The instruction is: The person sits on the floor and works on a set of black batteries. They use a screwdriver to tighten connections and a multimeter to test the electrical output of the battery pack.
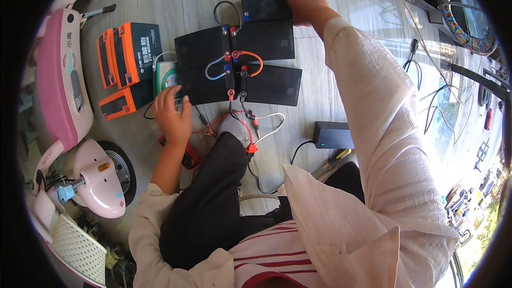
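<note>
Several black batteries lie joined by short cables on the floor, among them a lower right battery [273, 86]. A blue cable [209, 69] and an orange cable [260, 64] link terminals in the middle. The farthest black battery [266, 4] has my right hand [305, 2] closed around its right end. A black cable [223, 4] loops from this group's terminals. My left hand [174, 112] is at the near end of a green-and-white box [166, 76], fingers apart, beside the left batteries. Whether its fingertips touch the box I cannot tell.
Orange-and-black batteries [128, 56] stand at the left, near a pink scooter [63, 74]. A black power adapter [333, 135] lies right of my knee. Red and white leads with a red connector [251, 148] run by my foot. A red meter-like device [188, 154] is under my left forearm.
</note>
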Motion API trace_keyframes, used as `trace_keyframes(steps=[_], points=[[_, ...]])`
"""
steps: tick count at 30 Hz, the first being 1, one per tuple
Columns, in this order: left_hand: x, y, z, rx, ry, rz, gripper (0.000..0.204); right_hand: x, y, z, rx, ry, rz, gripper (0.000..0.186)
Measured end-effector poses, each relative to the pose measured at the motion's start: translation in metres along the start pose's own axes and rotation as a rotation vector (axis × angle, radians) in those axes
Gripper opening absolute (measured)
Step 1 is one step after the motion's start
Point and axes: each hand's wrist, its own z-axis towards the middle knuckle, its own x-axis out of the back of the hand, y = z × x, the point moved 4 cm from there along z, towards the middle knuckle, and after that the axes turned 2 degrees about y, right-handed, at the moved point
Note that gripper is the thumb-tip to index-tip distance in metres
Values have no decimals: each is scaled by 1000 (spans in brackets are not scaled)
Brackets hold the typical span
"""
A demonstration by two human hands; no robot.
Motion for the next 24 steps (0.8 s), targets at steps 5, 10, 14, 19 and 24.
trace_keyframes(steps=[5, 10, 14, 19, 24], points=[[-6, 42, 18, -115, -64, -175, 23, -2, 18, -21, -161, 20, 142, 97], [-23, 57, -8, 237, -388, -578, 15, -12, 46, -87, -415, 9, 235, 96], [-59, 67, -38, 402, -867, -639, 25, -22, 62, -164, -501, -34, 274, 99], [-96, 77, -68, 866, -905, -968, 27, -29, 60, -237, -365, -91, 234, 111], [-126, 74, -72, 1119, -758, -1317, 29, -4, 43, -316, -413, 21, 279, 74]])
